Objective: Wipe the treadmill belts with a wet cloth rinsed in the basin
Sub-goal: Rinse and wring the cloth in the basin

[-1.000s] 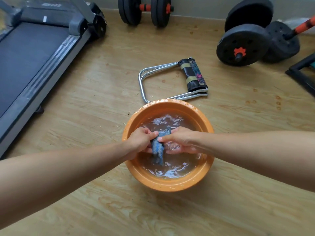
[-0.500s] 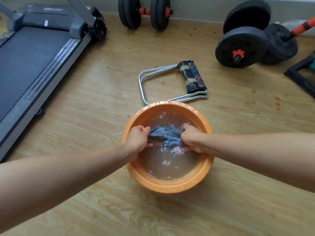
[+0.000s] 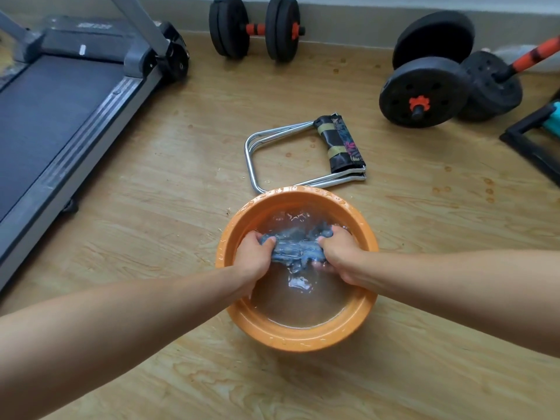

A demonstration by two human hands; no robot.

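Now wet blue cloth point(image 3: 295, 248) bunches, half underwater.

Both forearms, left hand point(image 3: 254, 254) and right hand point(image 3: 339, 253) are bare.

1. Soaked and bunched, a blue-grey cloth point(image 3: 295, 248) stretches between the gripping left hand point(image 3: 253, 256) and right hand point(image 3: 341, 253), partly under water.
2. The round orange basin point(image 3: 298, 339) stands on the wooden floor point(image 3: 151, 207), holding cloudy water, droplets beading its rim.
3. The dark treadmill belt point(image 3: 45, 116) lies flat at far left, well apart from the basin.
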